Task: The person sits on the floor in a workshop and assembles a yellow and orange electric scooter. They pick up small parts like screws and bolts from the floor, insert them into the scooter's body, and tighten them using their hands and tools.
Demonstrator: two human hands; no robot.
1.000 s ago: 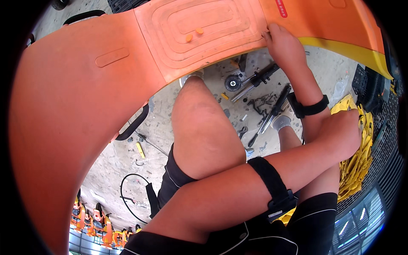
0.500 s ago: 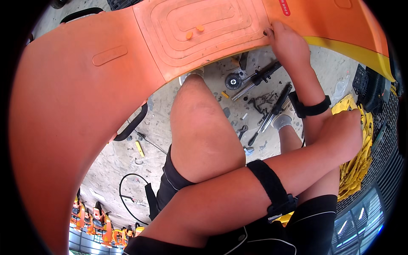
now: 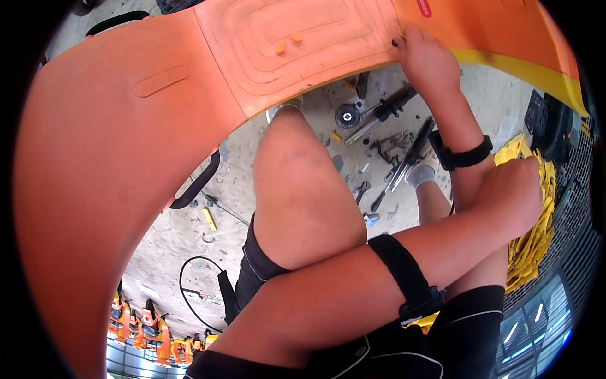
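A large curved orange plastic panel (image 3: 82,177) arches across the top and left of the view. At its inner edge, my right hand (image 3: 430,63) is closed, its fingers pinched together against the panel. A small dark spot or piece (image 3: 396,43) shows at those fingertips; what they hold is too small to make out. Two small orange plugs (image 3: 288,43) stand on the raised ribbed area to the left of that hand. My left forearm crosses over my lap, and my left hand (image 3: 521,189) is bent down beside my right forearm, its fingers hidden from view.
On the floor lie shock absorbers (image 3: 413,151), a small black wheel (image 3: 347,117), loose bolts and tools, and a yellow-handled piece (image 3: 209,219). A black handle (image 3: 199,183) juts from the panel. Yellow sheets (image 3: 530,252) are piled at right; orange vehicles (image 3: 151,328) stand lower left.
Almost everything stays put. The view shifts slightly, and my right hand turns a little at the panel edge with its fingers still pinched.
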